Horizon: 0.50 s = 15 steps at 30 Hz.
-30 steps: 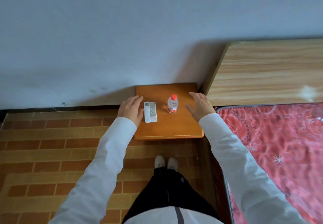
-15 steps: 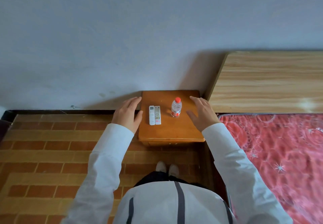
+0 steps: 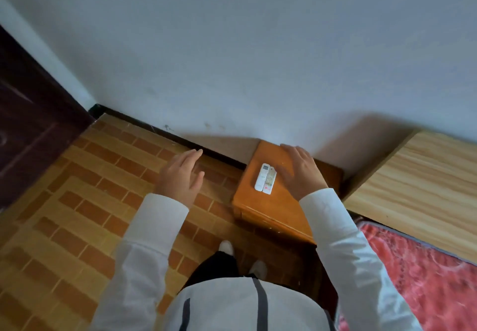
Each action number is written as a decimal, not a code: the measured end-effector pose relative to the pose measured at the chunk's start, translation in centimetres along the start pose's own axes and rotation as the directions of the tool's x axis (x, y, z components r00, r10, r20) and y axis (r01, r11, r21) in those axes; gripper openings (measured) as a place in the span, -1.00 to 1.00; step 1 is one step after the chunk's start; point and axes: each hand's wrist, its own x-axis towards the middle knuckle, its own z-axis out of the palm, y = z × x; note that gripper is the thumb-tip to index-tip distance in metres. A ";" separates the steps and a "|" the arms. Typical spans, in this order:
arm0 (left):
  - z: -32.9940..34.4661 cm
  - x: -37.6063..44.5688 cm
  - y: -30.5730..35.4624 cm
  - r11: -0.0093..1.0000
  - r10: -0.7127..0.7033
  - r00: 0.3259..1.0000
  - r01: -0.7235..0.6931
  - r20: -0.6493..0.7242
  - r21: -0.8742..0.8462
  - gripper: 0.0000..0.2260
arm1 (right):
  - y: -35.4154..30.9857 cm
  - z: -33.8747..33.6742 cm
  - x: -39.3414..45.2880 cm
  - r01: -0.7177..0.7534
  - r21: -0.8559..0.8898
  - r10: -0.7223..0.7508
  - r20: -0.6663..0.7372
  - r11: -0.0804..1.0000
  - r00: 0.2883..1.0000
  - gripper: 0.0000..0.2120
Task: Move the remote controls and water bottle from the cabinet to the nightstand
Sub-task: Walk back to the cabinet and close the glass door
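Two white remote controls (image 3: 265, 181) lie side by side on the orange-brown wooden nightstand (image 3: 273, 207) against the wall. My right hand (image 3: 300, 169) hovers over the nightstand just right of the remotes, fingers spread and straight, holding nothing. It covers the spot where the water bottle stood, so the bottle is hidden. My left hand (image 3: 180, 176) is out over the brick-pattern floor, left of the nightstand, fingers straight and empty.
A light wooden headboard (image 3: 418, 183) and a red patterned mattress (image 3: 426, 279) lie to the right of the nightstand. A dark brown door or cabinet (image 3: 33, 124) stands at the far left. My shoes (image 3: 242, 256) are on the brick-pattern floor (image 3: 77, 214) before the nightstand.
The view has swung to the left and tilted. My left hand has left the nightstand for the floor side. My right hand now covers the water bottle.
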 end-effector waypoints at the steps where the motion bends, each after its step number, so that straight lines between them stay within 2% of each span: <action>1: -0.5 -0.6 -0.6 1.000 -0.031 0.999 0.031 -0.010 0.005 -0.58 | -0.9 0.2 0.3 0.044 0.000 -0.044 0.008 0.999 0.999 -0.51; 4: -2.4 -2.8 -2.6 0.990 -0.139 0.988 0.139 -0.059 -0.002 -0.58 | -4.4 1.1 1.0 0.201 -0.019 -0.199 0.082 0.979 0.977 -0.51; 8: -4.6 -6.4 -6.4 0.960 -0.280 0.952 0.281 -0.126 -0.015 -0.59 | -10.1 3.2 1.5 0.336 0.000 -0.332 0.168 0.942 0.928 -0.51; 11: -6.4 -9.2 -9.1 0.928 -0.370 0.912 0.371 -0.175 -0.029 -0.59 | -14.5 5.5 1.4 0.456 0.000 -0.441 0.250 0.890 0.862 -0.51; 15: -8.9 -13.1 -13.5 0.866 -0.493 0.839 0.499 -0.231 -0.038 -0.60 | -20.9 9.3 0.9 0.552 0.004 -0.518 0.348 0.834 0.781 -0.51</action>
